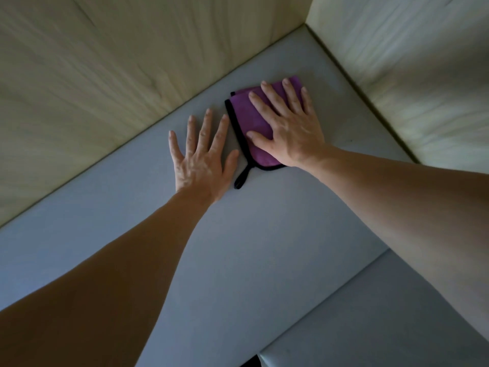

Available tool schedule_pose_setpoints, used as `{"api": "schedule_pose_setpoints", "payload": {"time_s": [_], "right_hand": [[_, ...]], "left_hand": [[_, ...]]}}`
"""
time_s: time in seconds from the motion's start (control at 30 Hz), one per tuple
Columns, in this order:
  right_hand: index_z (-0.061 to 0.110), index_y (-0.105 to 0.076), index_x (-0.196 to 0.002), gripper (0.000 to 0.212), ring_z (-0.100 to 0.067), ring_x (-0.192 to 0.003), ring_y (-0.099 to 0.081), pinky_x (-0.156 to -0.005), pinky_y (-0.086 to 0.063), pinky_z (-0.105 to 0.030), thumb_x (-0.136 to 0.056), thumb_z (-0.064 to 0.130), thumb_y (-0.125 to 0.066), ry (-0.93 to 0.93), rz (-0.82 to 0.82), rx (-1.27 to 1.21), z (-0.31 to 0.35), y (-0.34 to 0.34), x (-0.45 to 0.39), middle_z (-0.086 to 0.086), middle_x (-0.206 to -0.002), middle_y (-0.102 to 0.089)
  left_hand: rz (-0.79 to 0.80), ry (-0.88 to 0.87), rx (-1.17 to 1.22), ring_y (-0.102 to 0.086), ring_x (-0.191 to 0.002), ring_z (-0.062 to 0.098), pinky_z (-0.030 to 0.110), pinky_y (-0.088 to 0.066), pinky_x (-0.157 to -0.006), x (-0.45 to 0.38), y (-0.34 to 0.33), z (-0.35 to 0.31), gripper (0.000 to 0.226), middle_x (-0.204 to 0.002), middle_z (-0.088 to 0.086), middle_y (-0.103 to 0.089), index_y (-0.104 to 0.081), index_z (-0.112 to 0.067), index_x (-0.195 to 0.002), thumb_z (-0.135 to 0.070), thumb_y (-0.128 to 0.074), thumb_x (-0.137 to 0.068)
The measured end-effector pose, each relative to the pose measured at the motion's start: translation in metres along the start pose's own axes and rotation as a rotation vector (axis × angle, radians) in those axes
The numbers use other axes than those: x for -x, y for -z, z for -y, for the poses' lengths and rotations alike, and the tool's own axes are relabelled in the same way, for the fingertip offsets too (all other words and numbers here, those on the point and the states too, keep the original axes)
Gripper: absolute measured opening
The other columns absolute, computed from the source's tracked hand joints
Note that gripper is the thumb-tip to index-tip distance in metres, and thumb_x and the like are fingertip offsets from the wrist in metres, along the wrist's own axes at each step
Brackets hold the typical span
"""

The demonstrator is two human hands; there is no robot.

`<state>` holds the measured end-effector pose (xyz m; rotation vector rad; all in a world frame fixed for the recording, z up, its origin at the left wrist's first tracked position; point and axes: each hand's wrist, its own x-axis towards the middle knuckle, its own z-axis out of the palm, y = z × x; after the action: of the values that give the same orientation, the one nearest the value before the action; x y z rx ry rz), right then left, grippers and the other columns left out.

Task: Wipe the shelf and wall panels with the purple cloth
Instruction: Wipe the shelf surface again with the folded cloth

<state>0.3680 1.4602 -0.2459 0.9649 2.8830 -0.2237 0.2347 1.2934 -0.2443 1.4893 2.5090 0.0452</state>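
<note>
A folded purple cloth (244, 117) with black trim and a black hanging loop lies flat on the grey shelf (185, 260), close to the corner where two pale wood-grain wall panels meet. My right hand (288, 128) presses flat on the cloth with straight, spread fingers and covers its right half. My left hand (201, 160) rests flat on the bare shelf just left of the cloth, fingers spread, its thumb near the cloth's black edge.
One wood-grain wall panel (105, 75) runs along the back left of the shelf, another panel (423, 75) along the right. A second grey surface (370, 327) lies at the lower right past the shelf's edge.
</note>
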Motion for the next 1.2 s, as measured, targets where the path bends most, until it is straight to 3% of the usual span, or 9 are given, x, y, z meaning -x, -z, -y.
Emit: {"api": "schedule_pose_setpoints", "payload": {"time_s": [0.57,1.2], "right_hand": [[0.03,-0.018,-0.16,0.08,-0.035,-0.154,-0.006,-0.125,-0.003,-0.05,-0.091,0.07,-0.026,-0.074,-0.007,0.024,-0.082,0.0,0.068,-0.002,-0.168,-0.012],[0.03,-0.016,-0.16,0.08,-0.034,-0.154,-0.006,-0.124,-0.007,-0.049,-0.092,0.07,-0.027,-0.234,0.026,-0.013,-0.109,-0.001,0.171,-0.004,-0.168,-0.009]], "left_hand": [[0.05,-0.146,-0.043,0.013,-0.152,0.025,0.059,0.009,-0.118,-0.008,-0.002,-0.068,0.068,-0.166,-0.004,0.01,0.013,-0.035,-0.155,-0.061,-0.008,-0.096],[0.101,-0.344,-0.096,0.015,-0.151,0.026,0.058,0.01,-0.118,0.016,-0.013,-0.144,0.069,-0.165,-0.004,0.016,0.022,-0.037,-0.152,-0.065,0.003,-0.092]]}}
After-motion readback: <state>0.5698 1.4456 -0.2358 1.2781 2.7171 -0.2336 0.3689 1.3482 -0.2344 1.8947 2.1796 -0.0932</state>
